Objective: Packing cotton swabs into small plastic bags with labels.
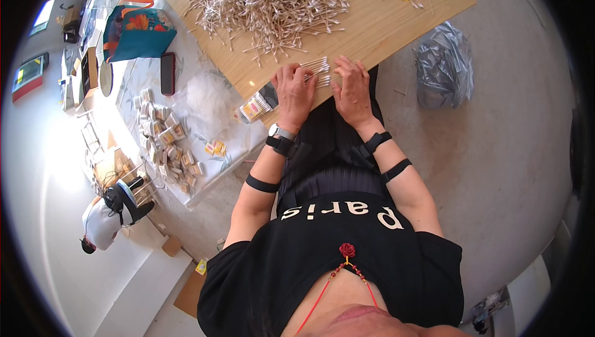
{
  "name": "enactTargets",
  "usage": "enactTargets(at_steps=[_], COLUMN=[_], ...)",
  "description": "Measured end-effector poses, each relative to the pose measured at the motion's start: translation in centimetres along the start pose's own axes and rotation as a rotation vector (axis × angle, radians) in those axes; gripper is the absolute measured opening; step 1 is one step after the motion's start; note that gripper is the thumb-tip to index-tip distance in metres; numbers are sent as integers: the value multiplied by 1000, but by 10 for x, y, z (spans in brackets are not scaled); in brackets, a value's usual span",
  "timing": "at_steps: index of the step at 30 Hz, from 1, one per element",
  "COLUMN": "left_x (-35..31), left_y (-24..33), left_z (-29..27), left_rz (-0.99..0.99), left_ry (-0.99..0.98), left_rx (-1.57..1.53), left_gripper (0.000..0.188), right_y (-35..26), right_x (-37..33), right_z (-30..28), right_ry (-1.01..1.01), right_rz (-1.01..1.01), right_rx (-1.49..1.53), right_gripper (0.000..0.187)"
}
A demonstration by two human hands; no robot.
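Between my hands, at the near edge of the wooden board, lies a small row of white-tipped cotton swabs (321,69). My left hand (294,94) has its fingers curled over one end of that row and grips it. My right hand (353,92) is by the opposite tips, its fingers bent and thumb apart, with nothing visible in it. Beside my left wrist, a clear pack of cotton swabs (253,108) with a red and yellow label sits at the board's edge. A big loose heap of cotton swabs (266,2) covers the far part of the board.
The wooden board (378,33) overlaps a table on the left. That table carries many small packs (164,132), clear plastic bags (211,98), a dark phone (168,73) and a teal tote bag (139,36). A grey plastic-lined bin (441,70) stands right. Another person (105,222) is at far left.
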State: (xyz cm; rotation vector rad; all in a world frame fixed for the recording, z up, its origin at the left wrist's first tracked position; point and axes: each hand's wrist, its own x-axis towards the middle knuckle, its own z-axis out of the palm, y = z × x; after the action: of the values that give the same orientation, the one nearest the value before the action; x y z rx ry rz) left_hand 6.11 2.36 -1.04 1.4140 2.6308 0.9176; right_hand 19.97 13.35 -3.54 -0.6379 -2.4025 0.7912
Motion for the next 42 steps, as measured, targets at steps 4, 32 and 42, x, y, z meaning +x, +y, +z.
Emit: enactTargets(at_steps=[4,32,42], left_x=[0,1,-1], left_y=[0,3,4], left_z=[2,2,-6], left_rz=[9,59,-22], left_ry=[-4,-1,20], left_rx=[5,-20,-25], left_gripper=[19,16,49], right_y=[0,0,2], right_x=[1,1,0], right_z=[-1,0,2], right_ry=[-4,4,3], right_rz=[-19,-19,-25], right_rx=[-23,-39,-34], right_gripper=[31,32,35])
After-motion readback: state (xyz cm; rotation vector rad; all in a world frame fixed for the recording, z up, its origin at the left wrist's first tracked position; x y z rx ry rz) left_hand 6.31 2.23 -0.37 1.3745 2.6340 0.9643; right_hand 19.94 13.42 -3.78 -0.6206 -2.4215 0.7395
